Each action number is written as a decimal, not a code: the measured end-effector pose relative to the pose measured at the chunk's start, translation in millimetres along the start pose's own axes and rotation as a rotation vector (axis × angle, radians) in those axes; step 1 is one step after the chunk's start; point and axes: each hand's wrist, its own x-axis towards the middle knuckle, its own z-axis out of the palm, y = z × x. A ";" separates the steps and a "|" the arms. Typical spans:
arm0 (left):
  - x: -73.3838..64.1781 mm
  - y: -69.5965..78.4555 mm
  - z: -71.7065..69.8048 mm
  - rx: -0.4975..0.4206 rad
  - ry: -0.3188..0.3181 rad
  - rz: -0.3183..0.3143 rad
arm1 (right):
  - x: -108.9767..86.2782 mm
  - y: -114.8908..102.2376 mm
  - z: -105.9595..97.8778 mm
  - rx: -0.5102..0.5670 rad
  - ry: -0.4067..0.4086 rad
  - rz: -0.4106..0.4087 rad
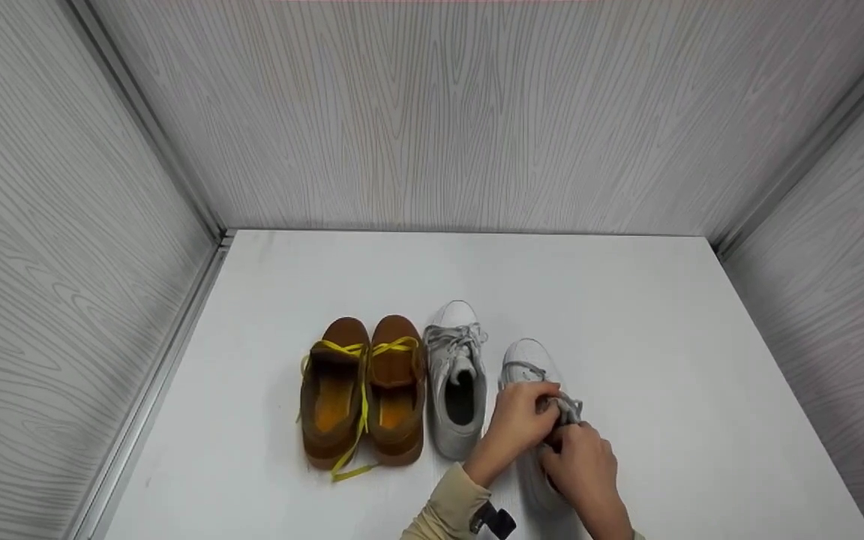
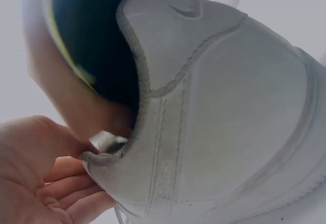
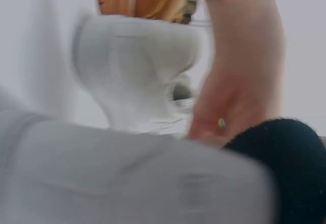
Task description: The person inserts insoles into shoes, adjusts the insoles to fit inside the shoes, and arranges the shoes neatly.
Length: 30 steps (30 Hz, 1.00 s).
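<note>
A white sneaker (image 1: 528, 352) lies toe away from me, right of its mate. My left hand (image 1: 520, 420) reaches over its top from the left, with thumb and fingertips pinching the grey shoelace (image 1: 571, 409). Just nearer to me, my right hand (image 1: 586, 461) has curled fingers at the same lace, close over the shoe's opening. In the left wrist view the sneaker's side (image 2: 244, 96) looms large, and fingers (image 2: 84, 198) lie at its collar edge. The right wrist view is blurred; there the near sneaker (image 3: 127, 178) covers the lower part and hides the right hand.
The other white sneaker (image 1: 456, 352), its laces tied, stands just left of my left hand. Beside it is a pair of brown shoes, the left one (image 1: 346, 330) and the right one (image 1: 394, 334), with loose yellow laces (image 1: 353, 472). Grey wood-grain panels (image 1: 432, 112) enclose the white table (image 1: 664, 337).
</note>
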 end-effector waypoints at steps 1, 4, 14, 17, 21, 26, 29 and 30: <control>0.0 -0.3 0.5 0.004 0.001 0.000 | -0.1 0.0 1.3 0.001 0.011 0.001; -1.1 -1.4 1.6 0.009 0.001 -0.009 | -5.8 -1.8 -1.1 -0.008 -0.011 0.006; 0.9 -1.5 1.3 0.016 0.014 -0.010 | -15.0 -8.0 -15.9 -0.026 -0.128 -0.048; 1.7 -1.9 0.3 0.015 0.009 -0.013 | -9.4 -5.8 -8.5 0.025 -0.078 -0.077; 1.2 -2.6 -1.2 0.012 -0.002 -0.021 | -3.1 -3.3 6.9 0.066 0.021 -0.102; 1.1 -1.2 -1.1 0.011 -0.001 -0.027 | -3.2 -2.4 12.0 0.087 0.059 -0.081; 1.3 -0.4 -0.4 0.022 0.007 -0.030 | -10.4 -4.3 3.3 0.043 0.018 -0.092; 1.4 -0.2 -0.2 0.024 0.009 -0.032 | -13.0 -4.9 -0.6 0.024 -0.002 -0.105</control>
